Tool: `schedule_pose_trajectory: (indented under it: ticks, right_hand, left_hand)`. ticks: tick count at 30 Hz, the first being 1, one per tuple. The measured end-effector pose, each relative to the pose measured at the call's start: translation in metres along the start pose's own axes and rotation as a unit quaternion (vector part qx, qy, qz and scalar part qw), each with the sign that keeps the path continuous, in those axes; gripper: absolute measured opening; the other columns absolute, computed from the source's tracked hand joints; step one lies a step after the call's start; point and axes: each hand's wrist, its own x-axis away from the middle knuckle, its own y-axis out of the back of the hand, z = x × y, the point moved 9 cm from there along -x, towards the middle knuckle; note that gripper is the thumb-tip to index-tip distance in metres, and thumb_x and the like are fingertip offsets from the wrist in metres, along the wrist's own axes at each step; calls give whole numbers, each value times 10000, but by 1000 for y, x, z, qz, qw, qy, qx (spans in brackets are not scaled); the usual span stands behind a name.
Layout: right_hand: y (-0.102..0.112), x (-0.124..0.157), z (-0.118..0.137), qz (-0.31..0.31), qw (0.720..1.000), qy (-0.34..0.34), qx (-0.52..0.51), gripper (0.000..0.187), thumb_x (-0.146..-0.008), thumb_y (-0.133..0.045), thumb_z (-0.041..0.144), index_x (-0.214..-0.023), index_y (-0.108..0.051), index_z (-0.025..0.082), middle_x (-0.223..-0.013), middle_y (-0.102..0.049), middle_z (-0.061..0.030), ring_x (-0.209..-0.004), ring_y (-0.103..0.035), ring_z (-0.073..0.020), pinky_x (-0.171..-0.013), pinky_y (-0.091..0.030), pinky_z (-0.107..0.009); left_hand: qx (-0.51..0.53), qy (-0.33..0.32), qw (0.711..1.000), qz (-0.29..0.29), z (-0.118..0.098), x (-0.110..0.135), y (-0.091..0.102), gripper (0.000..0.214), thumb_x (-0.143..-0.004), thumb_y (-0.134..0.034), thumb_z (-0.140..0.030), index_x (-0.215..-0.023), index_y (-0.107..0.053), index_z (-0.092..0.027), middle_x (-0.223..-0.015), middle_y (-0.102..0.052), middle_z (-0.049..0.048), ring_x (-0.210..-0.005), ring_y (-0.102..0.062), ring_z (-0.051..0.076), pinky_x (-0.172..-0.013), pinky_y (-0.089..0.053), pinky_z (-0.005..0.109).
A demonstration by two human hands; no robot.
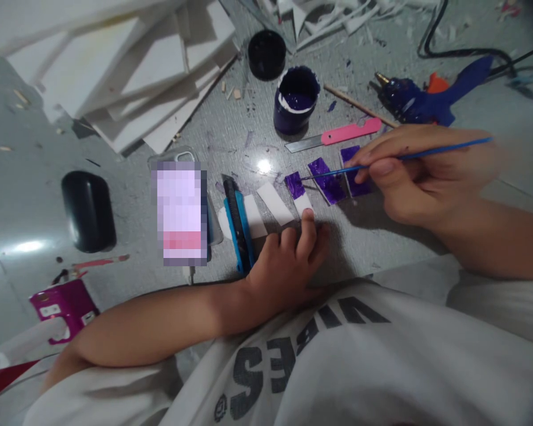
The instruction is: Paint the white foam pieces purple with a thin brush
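Note:
In the head view my right hand [408,177] pinches a thin blue paintbrush [444,151]. The brush tip touches a small white strip [302,205] whose upper half is coated in wet purple paint [295,186]. On the strip's unpainted lower end rests one fingertip of my left hand [288,254], with the other fingers bent and apart on the table. Two purple-painted pieces, one in the middle [327,182] and one partly behind my right fingers [357,183], lie to the right. Unpainted white pieces [275,203] lie to the left.
Beyond the strips stand an open purple paint jar [288,118] and its black lid [266,56]. Nearby lie a pink-handled blade [350,131], a blue glue gun [420,100], a blue cutter [237,228], a phone [182,207], a black mouse [89,211] and stacked white foam boards [151,65].

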Motion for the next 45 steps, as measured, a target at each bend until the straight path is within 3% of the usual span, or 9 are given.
schedule_pose_trajectory:
  ticks: [4, 13, 18, 23, 27, 30, 35, 38, 45]
  right_hand:
    - [-2, 3, -6, 4, 998, -39, -41, 193, -1195, -743, 384, -1105, -901, 321, -952, -898, 10, -821, -877, -168, -649, -651, -308]
    - [-4, -1, -5, -44, 999, 11, -20, 99, -1121, -830, 299, -1141, -924, 317, -897, -904, 18, -786, -890, -202, -693, -731, -329]
    - [-2, 3, -9, -52, 997, -38, -43, 191, -1150, -789, 438, -1070, -922, 326, -850, -889, -5, -678, -819, -188, -518, -562, -331]
    - [-8, -4, -3, -11, 999, -5, -36, 150, -1138, -809, 338, -1045, -925, 321, -894, -912, 13, -734, -865, -180, -647, -702, -305]
    - [-1, -3, -3, -48, 998, 36, -17, 111, -1140, -828, 306, -1163, -935, 323, -894, -904, 25, -776, -887, -187, -730, -754, -319]
    - [-2, -1, -12, -37, 999, -5, -36, 133, -1162, -812, 380, -1176, -936, 336, -885, -896, 21, -687, -832, -179, -691, -733, -350]
    - [0, -2, -14, -29, 994, -50, -93, 177, -1151, -815, 469, -1128, -936, 341, -827, -873, 2, -576, -747, -155, -476, -526, -321]
    - [-4, -2, -18, -2, 990, -88, -108, 144, -1140, -829, 442, -1146, -946, 358, -854, -881, 3, -605, -771, -161, -478, -541, -323]
    - [-1, 6, -25, -78, 986, -93, -112, 166, -1109, -880, 466, -1148, -968, 331, -951, -923, -22, -581, -769, -142, -465, -572, -288]
  left_hand:
    - [-9, -2, 1000, 5, -1, -1, 0, 1238, -1010, -877, -920, -1931, -523, -171, -1951, -520, 330, -1185, -808, 366, -854, -695, 448]
    - [-4, -1, 1000, -11, 0, 2, 2, 1192, -1023, -886, -884, -1913, -561, -160, -1958, -509, 327, -1169, -813, 368, -833, -689, 451]
    - [-1, 4, 1000, -4, 0, 1, 3, 1205, -1009, -904, -880, -1918, -551, -170, -1955, -515, 326, -1176, -805, 367, -842, -688, 448]
    - [1, 5, 1000, -6, 0, 0, 2, 1206, -1002, -913, -875, -1910, -558, -167, -1969, -497, 321, -1184, -798, 363, -846, -686, 445]
    - [-5, -1, 1000, -16, 0, 1, 1, 1209, -1003, -907, -888, -1906, -565, -162, -1959, -509, 327, -1164, -799, 353, -840, -681, 438]
    - [-3, 3, 1000, -17, 1, 2, 2, 1212, -996, -912, -886, -1904, -569, -159, -1956, -518, 320, -1164, -796, 352, -844, -681, 439]
    - [-3, 9, 1000, -11, 0, 2, 3, 1192, -1015, -897, -879, -1913, -560, -171, -1972, -496, 314, -1158, -795, 355, -828, -674, 445]
    - [3, 19, 1000, -6, 0, 3, 2, 1175, -1014, -914, -846, -1925, -548, -200, -1994, -469, 297, -1147, -790, 355, -820, -666, 452]
    - [-26, 40, 999, -10, -3, 10, 4, 1122, -1060, -887, -827, -1928, -550, -202, -1968, -469, 319, -981, -774, 290, -723, -619, 418]
